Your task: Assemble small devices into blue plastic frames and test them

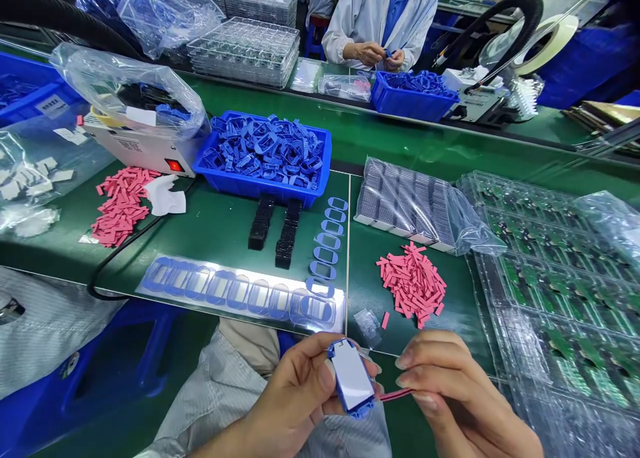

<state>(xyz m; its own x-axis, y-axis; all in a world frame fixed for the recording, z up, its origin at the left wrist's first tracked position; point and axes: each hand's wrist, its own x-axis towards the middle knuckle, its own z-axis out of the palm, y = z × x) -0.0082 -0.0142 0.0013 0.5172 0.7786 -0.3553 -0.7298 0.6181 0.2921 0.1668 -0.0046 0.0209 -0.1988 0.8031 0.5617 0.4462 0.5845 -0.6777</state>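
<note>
My left hand (pixel 300 385) is closed round a small blue plastic frame with a pale flat insert (pixel 351 377), held upright near the bottom middle. My right hand (pixel 445 385) pinches a thin pink strip (pixel 396 395) whose end touches the lower right side of the frame. A loose pile of pink strips (pixel 413 281) lies on the green table just above my right hand. A row of blue frames (pixel 327 245) and a shiny strip of several more frames (pixel 240 291) lie above my left hand.
A blue bin of blue frames (pixel 265 155) stands at centre, two black part stacks (pixel 275 228) before it. Bagged trays (pixel 410 205) and clear trays of green boards (pixel 565 291) sit right. Another pink pile (pixel 120 205) and a white machine (pixel 140 145) sit left. A person works across the table (pixel 380 51).
</note>
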